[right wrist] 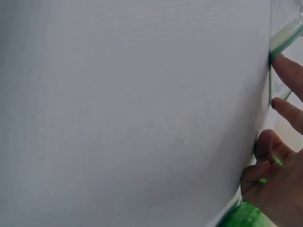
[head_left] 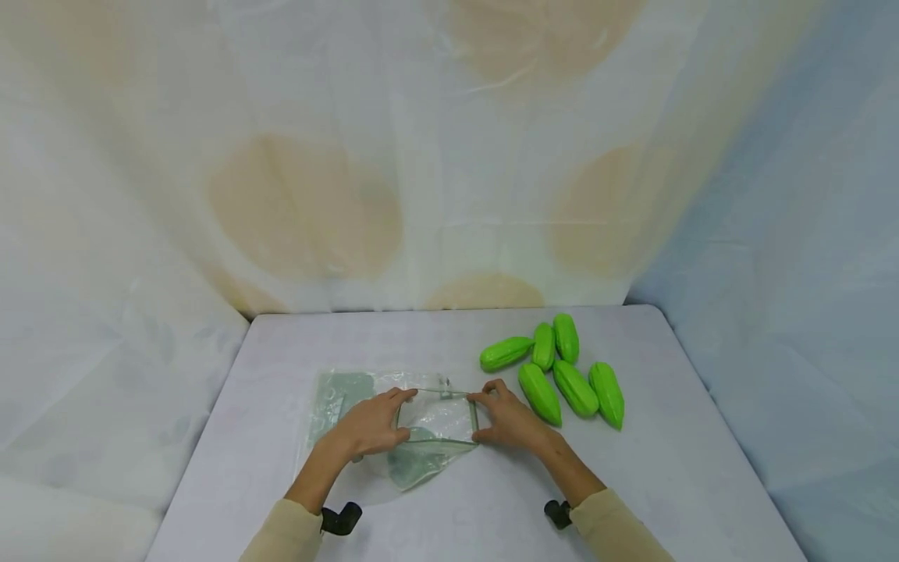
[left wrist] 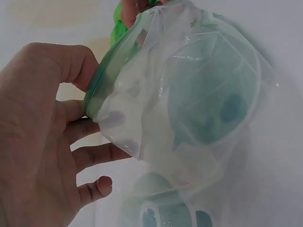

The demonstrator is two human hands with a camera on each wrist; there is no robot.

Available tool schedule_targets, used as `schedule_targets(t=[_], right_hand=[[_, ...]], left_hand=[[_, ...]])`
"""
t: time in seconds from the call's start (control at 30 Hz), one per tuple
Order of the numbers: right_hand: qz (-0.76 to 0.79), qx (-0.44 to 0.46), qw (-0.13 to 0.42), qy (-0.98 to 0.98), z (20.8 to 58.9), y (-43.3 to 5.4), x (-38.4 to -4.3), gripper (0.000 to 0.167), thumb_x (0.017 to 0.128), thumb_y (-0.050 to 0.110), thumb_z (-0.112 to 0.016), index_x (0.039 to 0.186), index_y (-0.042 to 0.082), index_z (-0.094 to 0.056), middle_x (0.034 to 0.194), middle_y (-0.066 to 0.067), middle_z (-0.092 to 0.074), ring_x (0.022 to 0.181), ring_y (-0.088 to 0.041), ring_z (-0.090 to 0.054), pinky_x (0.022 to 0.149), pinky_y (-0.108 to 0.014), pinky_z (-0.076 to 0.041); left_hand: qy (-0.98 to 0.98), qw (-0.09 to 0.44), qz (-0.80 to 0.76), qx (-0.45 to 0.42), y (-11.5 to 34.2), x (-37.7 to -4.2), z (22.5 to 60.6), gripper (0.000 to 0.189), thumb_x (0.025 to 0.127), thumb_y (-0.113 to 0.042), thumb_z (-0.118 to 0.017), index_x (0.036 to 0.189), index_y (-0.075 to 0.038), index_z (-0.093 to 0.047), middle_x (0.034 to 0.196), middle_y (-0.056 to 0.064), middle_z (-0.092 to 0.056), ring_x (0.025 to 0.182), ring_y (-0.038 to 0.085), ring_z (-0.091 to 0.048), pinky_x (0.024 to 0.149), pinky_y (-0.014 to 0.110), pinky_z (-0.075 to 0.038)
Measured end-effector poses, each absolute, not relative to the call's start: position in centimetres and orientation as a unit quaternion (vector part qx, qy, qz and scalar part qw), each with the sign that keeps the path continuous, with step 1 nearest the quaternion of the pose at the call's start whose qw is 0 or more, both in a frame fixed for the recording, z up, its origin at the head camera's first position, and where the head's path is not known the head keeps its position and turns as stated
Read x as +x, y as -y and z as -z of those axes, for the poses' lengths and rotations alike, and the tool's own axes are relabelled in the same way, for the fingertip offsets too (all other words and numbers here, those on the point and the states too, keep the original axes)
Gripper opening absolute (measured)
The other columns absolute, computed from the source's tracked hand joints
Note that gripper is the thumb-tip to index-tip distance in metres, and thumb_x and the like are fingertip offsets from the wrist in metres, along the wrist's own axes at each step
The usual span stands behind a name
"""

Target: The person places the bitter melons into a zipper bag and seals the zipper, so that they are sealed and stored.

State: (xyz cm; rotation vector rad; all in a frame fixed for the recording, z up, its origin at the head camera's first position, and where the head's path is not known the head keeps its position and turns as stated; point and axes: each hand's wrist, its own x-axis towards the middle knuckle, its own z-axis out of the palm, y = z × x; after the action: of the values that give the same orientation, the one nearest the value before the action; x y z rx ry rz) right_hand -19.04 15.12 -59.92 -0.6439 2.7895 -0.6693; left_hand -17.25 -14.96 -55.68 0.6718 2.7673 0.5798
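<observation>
A clear zip bag (head_left: pixel 430 460) with green printed shapes and a green zip rim has its mouth stretched into a rough rectangle between both hands. My left hand (head_left: pixel 375 421) holds the left side of the rim, thumb and index finger spread to two corners. In the left wrist view, the thumb hooks at the green rim (left wrist: pixel 97 87), and the other fingers fan out beside the plastic. On the opposite side, my right hand (head_left: pixel 516 417) holds the rim the same way. The right wrist view catches only its fingers (right wrist: pixel 291 78) at the bag's edge.
More clear bags with green print (head_left: pixel 344 390) lie flat behind and left of the left hand. Several bright green, ridged, gourd-like vegetables (head_left: pixel 576 388) are grouped beyond the right hand. The white table (head_left: pixel 232 437) meets hanging curtains (head_left: pixel 435 234) at back and sides.
</observation>
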Motion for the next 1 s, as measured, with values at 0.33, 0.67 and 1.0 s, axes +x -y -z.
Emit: schedule_targets(t=[0.33, 0.67, 1.0], right_hand=[[0.225, -0.215, 0.092, -0.946, 59.4, -15.1, -18.4, 0.072, 0.079, 0.041, -0.085, 0.143, 0.023, -0.057, 0.142, -0.014, -0.042, 0.119, -0.032, -0.053, 0.086, -0.043, -0.053], [0.21, -0.222, 0.077, -0.949, 59.4, -15.0, -18.3, 0.068, 0.079, 0.042, -0.084, 0.14, 0.024, -0.06, 0.138, -0.011, -0.047, 0.116, -0.031, -0.056, 0.087, -0.045, -0.054], [0.188, -0.235, 0.068, -0.951, 58.9, -15.0, -18.1, 0.07, 0.08, 0.043, -0.083, 0.143, 0.025, -0.057, 0.137, -0.01, -0.048, 0.107, -0.025, -0.058, 0.081, -0.04, -0.055]], left_hand=[[-0.932, 0.099, -0.254, 0.237, 15.1, -17.0, 56.8, 0.071, 0.088, -0.025, -0.061, 0.154, -0.014, -0.04, 0.144, 0.004, -0.052, 0.127, 0.03, -0.056, 0.096, 0.051, -0.049], [-0.924, 0.089, -0.286, 0.239, 13.2, -16.5, 57.3, 0.083, 0.077, -0.02, -0.062, 0.155, -0.012, -0.036, 0.143, 0.002, -0.051, 0.128, 0.024, -0.054, 0.099, 0.046, -0.048], [-0.93, 0.083, -0.27, 0.234, 12.6, -16.5, 57.2, 0.084, 0.078, -0.027, -0.065, 0.155, -0.012, -0.035, 0.145, 0.002, -0.049, 0.13, 0.024, -0.053, 0.097, 0.045, -0.05]])
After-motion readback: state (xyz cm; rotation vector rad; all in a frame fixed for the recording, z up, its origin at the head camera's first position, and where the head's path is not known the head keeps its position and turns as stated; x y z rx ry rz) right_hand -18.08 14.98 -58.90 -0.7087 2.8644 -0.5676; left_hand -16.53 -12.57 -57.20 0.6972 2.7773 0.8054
